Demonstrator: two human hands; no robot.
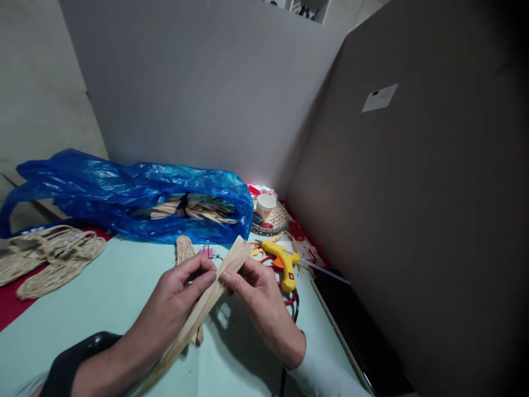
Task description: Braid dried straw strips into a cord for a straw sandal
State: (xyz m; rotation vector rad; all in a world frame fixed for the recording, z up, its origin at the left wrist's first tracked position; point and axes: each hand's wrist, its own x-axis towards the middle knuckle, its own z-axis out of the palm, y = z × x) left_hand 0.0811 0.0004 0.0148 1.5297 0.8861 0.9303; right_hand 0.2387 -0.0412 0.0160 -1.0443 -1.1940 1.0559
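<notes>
A long, pale, flat strip of dried plant fibre (205,300) runs from the lower left up to a broad end between my hands. My left hand (176,292) pinches its left edge with thumb and fingers. On the opposite edge, my right hand (264,300) grips it, thumb on top and the other fingers behind. Below the strip, another pale piece (197,335) lies partly hidden on the light green table cover (103,292). Just beyond my left hand are a braided fibre piece (184,249) and a pink binder clip (206,252).
A blue plastic bag (198,179) holding bundled dried strips lies along the back. Woven sandals (61,270) rest at left. A yellow glue gun (285,262), scissors and a black cord are at right, near a paper cup (265,205) on a woven tray (281,218). Grey partitions (198,94) enclose the table.
</notes>
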